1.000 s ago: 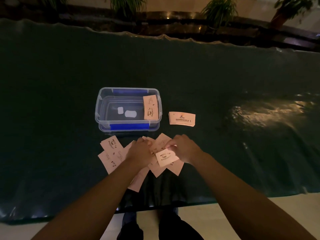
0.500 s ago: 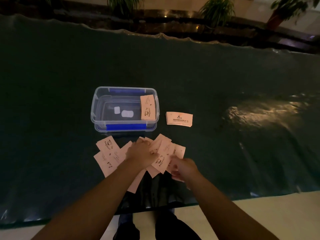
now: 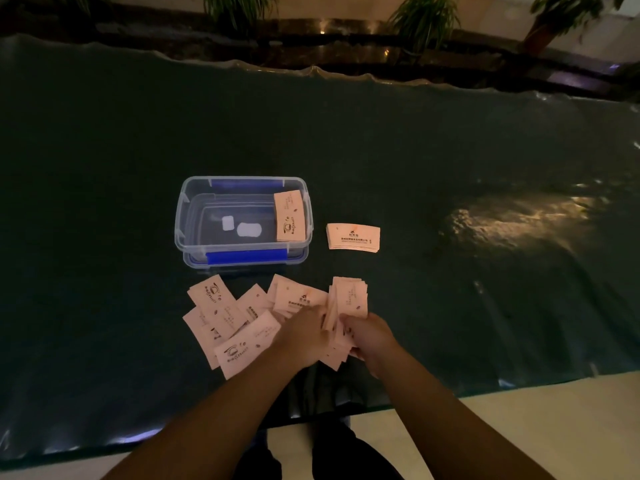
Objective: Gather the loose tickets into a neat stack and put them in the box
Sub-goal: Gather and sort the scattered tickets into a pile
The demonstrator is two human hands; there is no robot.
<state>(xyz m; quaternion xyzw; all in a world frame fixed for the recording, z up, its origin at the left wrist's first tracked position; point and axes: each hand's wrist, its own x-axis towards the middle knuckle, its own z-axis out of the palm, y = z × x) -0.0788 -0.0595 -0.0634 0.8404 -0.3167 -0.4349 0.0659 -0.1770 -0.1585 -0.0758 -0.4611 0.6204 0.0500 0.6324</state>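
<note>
Dim, warm light; glare patch on table cover (image 3: 512,220) at right; edges bowed, pic grainy.

1. The tickets (image 3: 349,299) in the right hand's grip (image 3: 372,336) look like thin matt paper, pale pink with dark print.
2. The loose tickets (image 3: 221,320) left of that grip show the same flat, dull paper.
3. The box (image 3: 242,221) beyond the grip is clear, smooth plastic with glossy blue clips.
4. The bench (image 3: 450,168) wears a dark, wrinkled, shiny plastic sheet.

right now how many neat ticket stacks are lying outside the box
1: the squared stack on the table right of the box. The rest lie loose or in the hands.
</note>
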